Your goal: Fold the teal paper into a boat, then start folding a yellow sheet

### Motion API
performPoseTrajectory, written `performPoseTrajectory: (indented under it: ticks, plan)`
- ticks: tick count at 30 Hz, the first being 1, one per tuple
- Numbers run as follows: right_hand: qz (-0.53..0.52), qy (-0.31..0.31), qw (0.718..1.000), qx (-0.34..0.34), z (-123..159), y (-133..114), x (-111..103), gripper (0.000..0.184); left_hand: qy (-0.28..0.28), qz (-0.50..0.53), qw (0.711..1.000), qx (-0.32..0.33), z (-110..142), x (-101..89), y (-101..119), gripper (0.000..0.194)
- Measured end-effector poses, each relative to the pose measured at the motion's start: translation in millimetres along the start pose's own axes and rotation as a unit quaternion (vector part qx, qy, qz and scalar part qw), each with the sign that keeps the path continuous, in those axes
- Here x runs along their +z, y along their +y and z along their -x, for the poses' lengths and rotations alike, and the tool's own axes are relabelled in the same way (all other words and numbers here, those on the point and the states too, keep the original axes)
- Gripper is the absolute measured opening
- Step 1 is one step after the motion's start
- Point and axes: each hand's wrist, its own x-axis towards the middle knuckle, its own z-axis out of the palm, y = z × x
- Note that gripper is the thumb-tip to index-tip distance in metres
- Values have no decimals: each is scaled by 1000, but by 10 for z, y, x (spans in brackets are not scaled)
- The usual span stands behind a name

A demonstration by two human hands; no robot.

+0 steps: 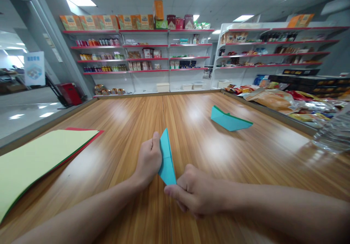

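Note:
A folded piece of blue paper point(167, 158) is held upright between my hands above the wooden table point(131, 215). My left hand point(150, 156) is closed on its left side, thumb pointing up along the edge. At the lower corner, my right hand point(195, 193) pinches the paper between thumb and curled fingers. The paper has a pointed top and a crease across its middle. Farther off to the right, a folded paper boat point(229, 122), blue with a green edge, stands on the table, apart from both hands.
A stack of coloured paper sheets point(46, 151), pale yellow on top, lies at the left. A clear plastic container point(335, 131) stands at the right edge. Snack packets point(276, 100) are piled beyond the table's right rim. Stocked shelves point(144, 58) line the back.

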Motion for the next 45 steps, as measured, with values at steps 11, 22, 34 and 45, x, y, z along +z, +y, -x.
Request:
performPoseTrajectory:
  ticks: [11, 22, 34, 45]
  plan:
    - [-16, 17, 999, -49, 29, 79, -16, 60, -37, -59, 995, 66, 113, 35, 32, 50]
    - [-277, 56, 954, 99, -30, 212, 17, 68, -164, -65, 983, 52, 175, 39, 38, 52]
    - [-265, 43, 962, 54, 18, 19, -37, 65, -315, 60, 947, 19, 238, 3, 69, 55]
    - [-317, 148, 930, 113, -22, 196, -101, 67, -361, 103, 927, -19, 192, 22, 62, 59]
